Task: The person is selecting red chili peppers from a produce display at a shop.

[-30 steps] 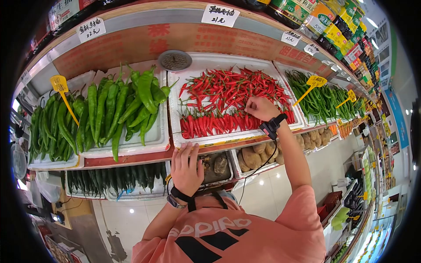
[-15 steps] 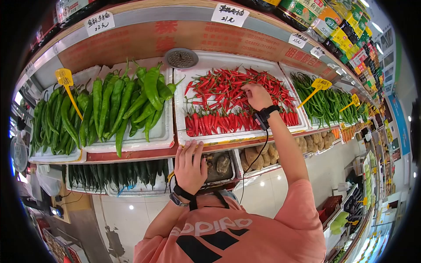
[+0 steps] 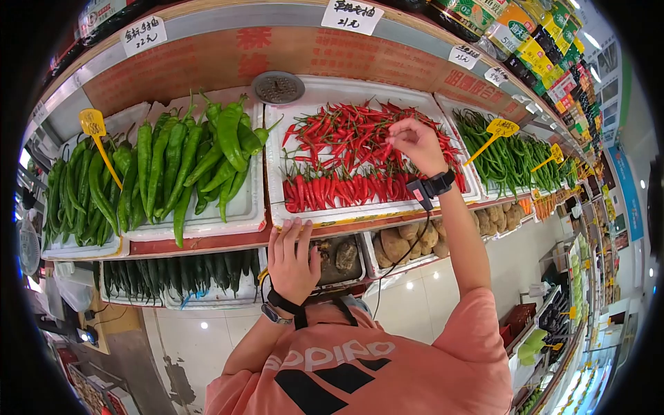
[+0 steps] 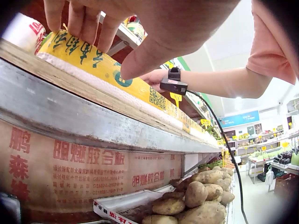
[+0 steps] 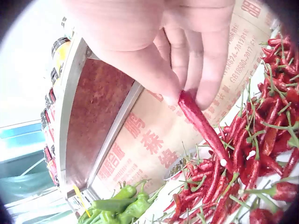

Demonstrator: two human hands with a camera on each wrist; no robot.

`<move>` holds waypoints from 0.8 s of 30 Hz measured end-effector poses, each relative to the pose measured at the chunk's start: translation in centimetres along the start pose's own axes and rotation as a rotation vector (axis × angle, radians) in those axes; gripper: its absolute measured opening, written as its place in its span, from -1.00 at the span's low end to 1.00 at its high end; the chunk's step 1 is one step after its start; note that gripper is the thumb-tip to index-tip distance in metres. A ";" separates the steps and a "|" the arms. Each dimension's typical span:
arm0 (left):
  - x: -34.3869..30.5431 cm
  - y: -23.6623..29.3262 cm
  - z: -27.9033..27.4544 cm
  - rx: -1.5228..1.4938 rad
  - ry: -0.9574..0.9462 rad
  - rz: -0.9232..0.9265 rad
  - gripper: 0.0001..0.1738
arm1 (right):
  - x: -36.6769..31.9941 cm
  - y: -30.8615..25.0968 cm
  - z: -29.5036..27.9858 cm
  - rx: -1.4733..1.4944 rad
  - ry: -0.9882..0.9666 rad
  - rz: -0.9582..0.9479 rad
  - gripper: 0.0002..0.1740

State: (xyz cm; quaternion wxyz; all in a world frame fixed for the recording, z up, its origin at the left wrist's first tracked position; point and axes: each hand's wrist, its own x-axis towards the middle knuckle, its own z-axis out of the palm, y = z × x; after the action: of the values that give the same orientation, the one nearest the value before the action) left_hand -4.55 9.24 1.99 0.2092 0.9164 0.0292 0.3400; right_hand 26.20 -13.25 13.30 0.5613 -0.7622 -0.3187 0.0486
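Note:
My right hand (image 3: 420, 145) is raised over a white foam tray (image 3: 276, 155) of red chillies. In the right wrist view, thumb and fingertips pinch one red chilli (image 5: 204, 125) by its end, and it slants down over the others. Loose chillies (image 3: 339, 131) with green stems lie jumbled at the back of the tray. Along its front runs a neat side-by-side row of chillies (image 3: 339, 192). My left hand (image 3: 294, 261) rests at the tray's front edge, fingers straight; the left wrist view has its fingertips on the yellow-taped side (image 4: 105, 65).
Left of the tray lie big green peppers (image 3: 180, 159); thin green chillies (image 3: 498, 149) are on the right. A round metal strainer (image 3: 278, 88) sits at the tray's back corner. Potatoes (image 3: 401, 245) fill a box below. Bottles (image 3: 512, 28) stand on the shelf above.
My right hand moved from the front row back to the loose pile, then lifted from it, slightly right, with a chilli pinched. My left hand stays at the tray edge.

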 end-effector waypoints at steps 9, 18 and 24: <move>0.1 0.0 0.1 -0.003 0.014 0.000 -0.35 | -2.9 0.5 1.0 -0.513 -0.288 -0.088 -0.73; 0.1 0.1 0.1 -0.003 0.011 0.002 -0.34 | -0.1 1.6 1.2 -0.784 -0.058 -0.138 -0.87; 0.1 -0.1 0.1 0.002 -0.002 0.006 -0.35 | 1.6 3.9 2.8 -0.948 0.010 0.107 -0.83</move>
State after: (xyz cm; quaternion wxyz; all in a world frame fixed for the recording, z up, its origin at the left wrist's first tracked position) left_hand -4.46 9.33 1.94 0.2074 0.9169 0.0267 0.3398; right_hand 27.93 -10.75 9.29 0.1499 -0.9499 -0.2633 -0.0767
